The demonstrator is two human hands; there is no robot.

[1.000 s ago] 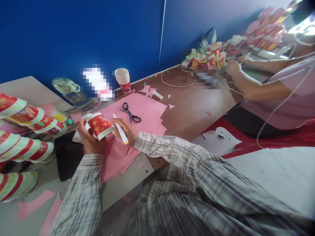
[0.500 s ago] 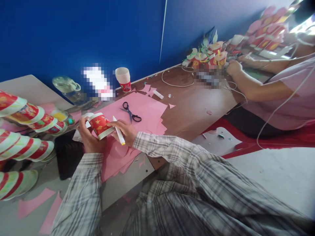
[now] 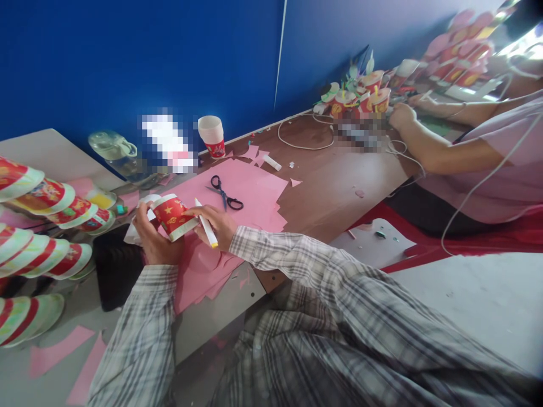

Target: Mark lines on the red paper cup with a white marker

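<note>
My left hand (image 3: pixel 158 240) is wrapped round a red paper cup (image 3: pixel 171 215) with a white rim, a gold star and other gold print; the cup lies tilted on its side above pink paper. In my right hand (image 3: pixel 217 224) is a white marker (image 3: pixel 206 226) with a yellow end, while that hand's fingertips also touch the side of the cup. Dark-handled scissors (image 3: pixel 225 194) rest spread on the pink paper (image 3: pixel 258 183), just beyond my right hand.
Stacked red-and-white cups (image 3: pixel 46 254) fill the left side, by a dark flat object (image 3: pixel 116 271). Behind stand a clear bottle (image 3: pixel 114 152) and upright cups (image 3: pixel 211 135). A white glue stick (image 3: pixel 272 163) lies among scraps. On the right another person's hands (image 3: pixel 403 116) work near decorated cups (image 3: pixel 377 99).
The cup has turned slightly in my left hand, with more of its gold print showing. Otherwise both hands keep nearly the same place.
</note>
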